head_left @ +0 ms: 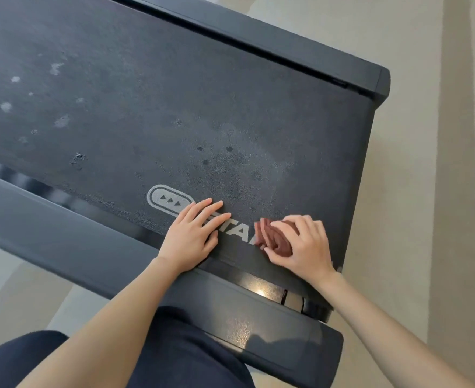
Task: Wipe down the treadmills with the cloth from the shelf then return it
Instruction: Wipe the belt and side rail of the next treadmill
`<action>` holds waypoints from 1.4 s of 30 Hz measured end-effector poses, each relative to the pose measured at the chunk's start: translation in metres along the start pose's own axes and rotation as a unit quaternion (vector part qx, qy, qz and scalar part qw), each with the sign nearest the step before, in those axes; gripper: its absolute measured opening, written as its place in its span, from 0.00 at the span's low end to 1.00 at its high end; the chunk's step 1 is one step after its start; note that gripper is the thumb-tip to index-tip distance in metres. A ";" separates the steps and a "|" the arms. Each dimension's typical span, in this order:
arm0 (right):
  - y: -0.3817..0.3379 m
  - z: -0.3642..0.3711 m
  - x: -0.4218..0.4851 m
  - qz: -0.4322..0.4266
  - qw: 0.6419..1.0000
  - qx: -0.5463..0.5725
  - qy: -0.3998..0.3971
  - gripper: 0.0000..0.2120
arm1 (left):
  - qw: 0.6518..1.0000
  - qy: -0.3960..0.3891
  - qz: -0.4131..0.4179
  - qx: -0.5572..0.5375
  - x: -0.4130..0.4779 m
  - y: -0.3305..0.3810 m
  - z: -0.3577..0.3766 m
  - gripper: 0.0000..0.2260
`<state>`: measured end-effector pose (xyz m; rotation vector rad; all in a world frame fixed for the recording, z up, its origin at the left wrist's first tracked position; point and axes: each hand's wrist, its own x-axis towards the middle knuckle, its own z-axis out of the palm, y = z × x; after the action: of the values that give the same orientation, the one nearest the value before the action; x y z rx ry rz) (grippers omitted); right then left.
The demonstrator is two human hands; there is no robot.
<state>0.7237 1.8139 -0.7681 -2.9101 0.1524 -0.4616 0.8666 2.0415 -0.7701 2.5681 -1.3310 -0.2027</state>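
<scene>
Item: cloth (272, 238), reddish, bunched, on treadmill belt (174, 107) at 5 o'clock, gripped by curled right hand (303, 247). Also: left hand (193, 233), flat, fingers straight, pressing belt, holding nothing. Risk: belt may slip under that weight; pale smudges (58, 67) at 10 o'clock likely missed.

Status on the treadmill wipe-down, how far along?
Done: cloth fetched. In hand: right hand grips it, bunched, at the end of the belt; left hand rests flat beside it. Left: pale smudges show farther up the belt; returning the cloth not yet done.
</scene>
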 end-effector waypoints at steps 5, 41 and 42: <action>0.039 0.026 0.089 0.085 0.996 -0.005 0.024 0.20 | 1.000 0.017 0.001 -0.015 -0.001 -0.002 0.003 0.19; -0.040 0.092 0.261 0.123 0.992 -0.002 -0.003 0.24 | 0.988 0.013 -0.148 0.047 -0.017 -0.086 -0.020 0.24; -0.047 0.086 0.245 0.091 0.996 0.001 -0.012 0.25 | 0.987 0.006 -0.152 0.045 -0.018 -0.086 -0.022 0.25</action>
<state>0.9865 1.8422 -0.7667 -2.8638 0.4081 -0.3944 0.9289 2.1068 -0.7722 2.8344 -0.9580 -0.1849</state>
